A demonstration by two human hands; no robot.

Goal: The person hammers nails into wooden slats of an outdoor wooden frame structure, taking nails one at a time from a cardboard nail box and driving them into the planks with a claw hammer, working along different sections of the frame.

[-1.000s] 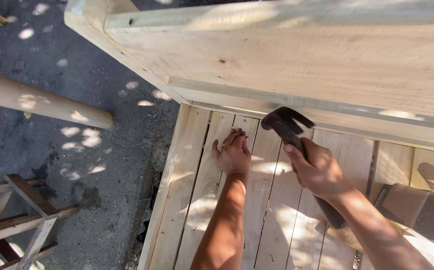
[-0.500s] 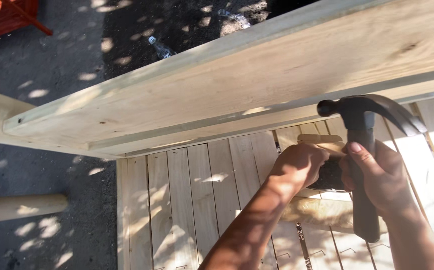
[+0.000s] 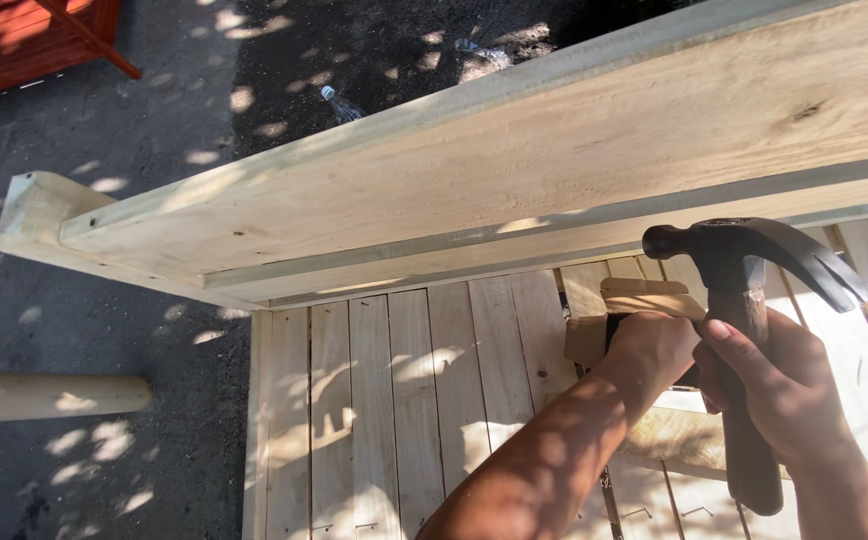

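Observation:
My right hand (image 3: 769, 390) grips the handle of a black claw hammer (image 3: 744, 260), held upright with its head just below the wide board. My left hand (image 3: 654, 350) reaches forward beside the hammer to a small brown cardboard box (image 3: 639, 298) lying on the slatted wooden panel (image 3: 404, 400). Its fingers curl down at the box's opening and are hidden, so I cannot tell whether they hold anything. The two hands are almost touching.
A wide pale wooden board (image 3: 454, 200) on a frame runs across the view above the panel. On the dark ground lie a round wooden pole (image 3: 44, 395) at the left and a plastic bottle (image 3: 339, 100). A red wooden piece (image 3: 24, 40) stands at the top left.
My left hand left the planks, where it lay flat, and went to the cardboard box. The hammer rose upright next to it. My view shifted to the right along the board.

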